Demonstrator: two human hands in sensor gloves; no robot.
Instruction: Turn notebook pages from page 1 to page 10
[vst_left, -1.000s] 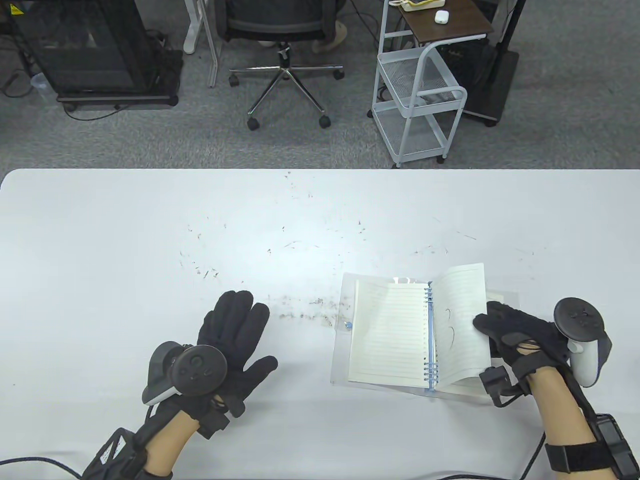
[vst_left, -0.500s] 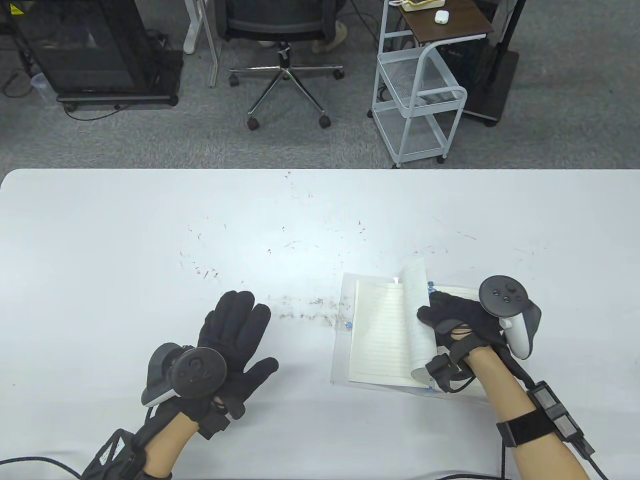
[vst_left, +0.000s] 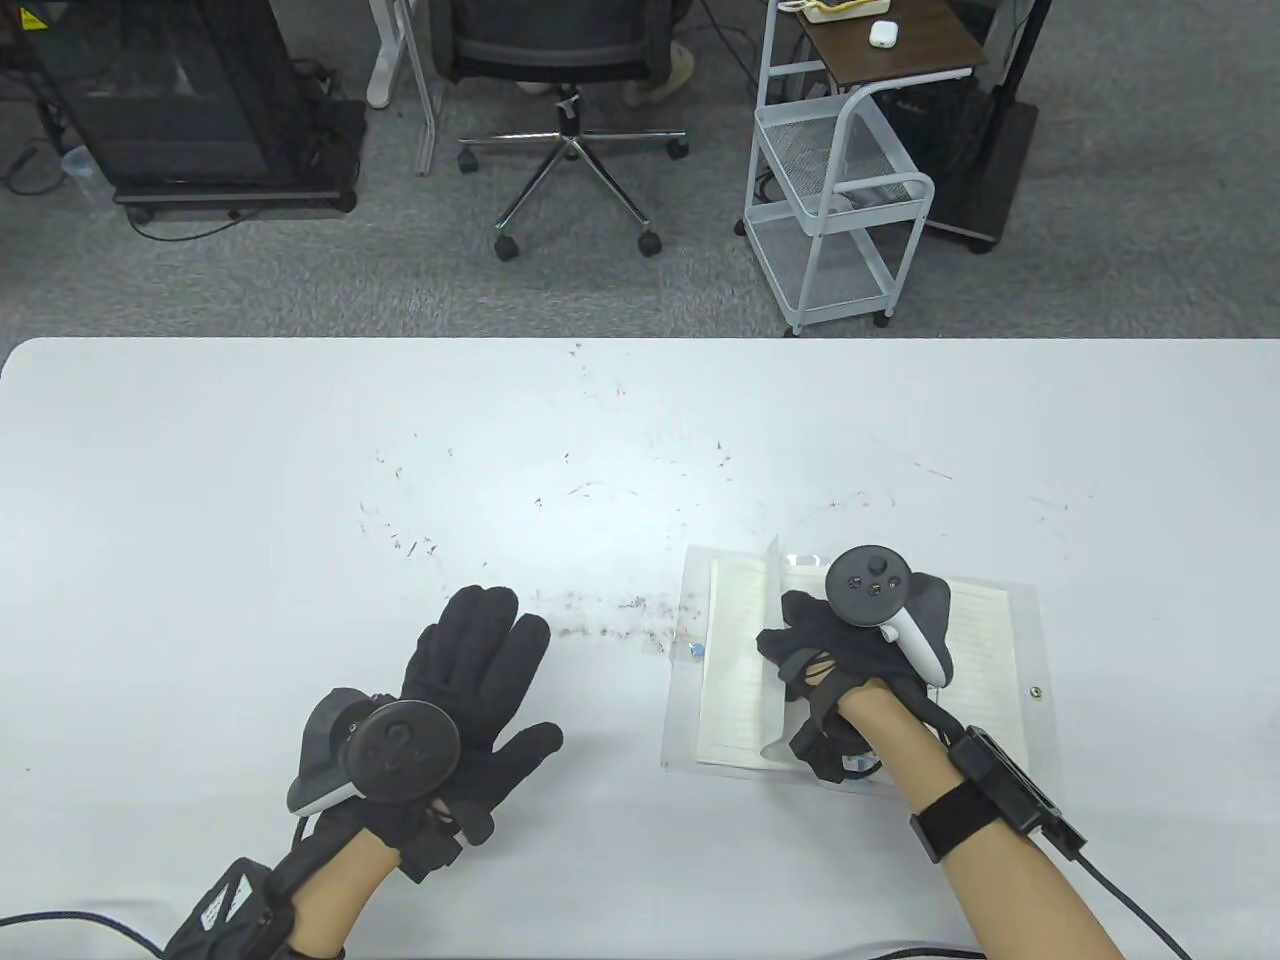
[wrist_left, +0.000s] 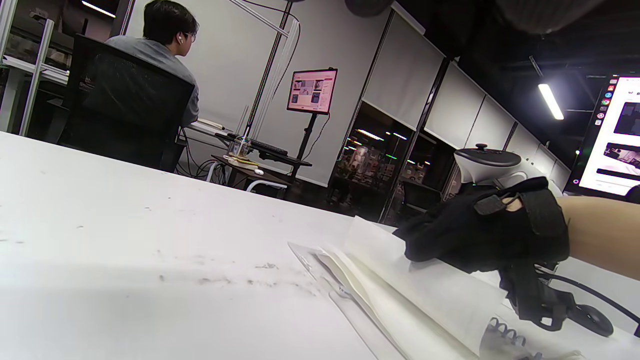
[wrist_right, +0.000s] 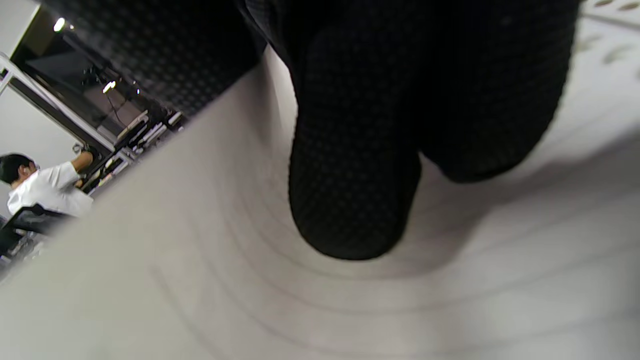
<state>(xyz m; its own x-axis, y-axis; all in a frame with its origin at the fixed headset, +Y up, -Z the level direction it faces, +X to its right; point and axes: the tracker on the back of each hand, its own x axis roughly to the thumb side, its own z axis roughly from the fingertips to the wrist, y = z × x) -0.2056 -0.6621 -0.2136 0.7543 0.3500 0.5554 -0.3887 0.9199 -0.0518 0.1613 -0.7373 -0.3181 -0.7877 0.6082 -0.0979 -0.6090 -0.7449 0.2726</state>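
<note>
We have the notebook (vst_left: 850, 665) lying open on the white counter (vst_left: 300, 480), near its front edge and right of centre, resting on its clear plastic cover. Our right hand (vst_left: 835, 650) is over the spiral binding with one page (vst_left: 772, 640) standing nearly on edge against its fingers (wrist_right: 350, 190); the right wrist view shows a gloved fingertip pressed into the curved, ruled sheet. Whether the thumb also pinches the sheet we cannot tell; the hand looks loosely curled, pushing more than gripping. To finish this turn well, we judge, the fingers should carry the sheet over the coils and lay it flat on the left stack, sliding rather than dragging so the paper does not crease or tear at the holes, and taking one sheet only. Which page number this is we cannot read, so progress toward page 10 stays unknown. Our left hand (vst_left: 470, 680) lies flat on the counter, fingers spread, well apart from the notebook to its left and touching nothing else. It could steady the left stack if the book starts to shift.
</note>
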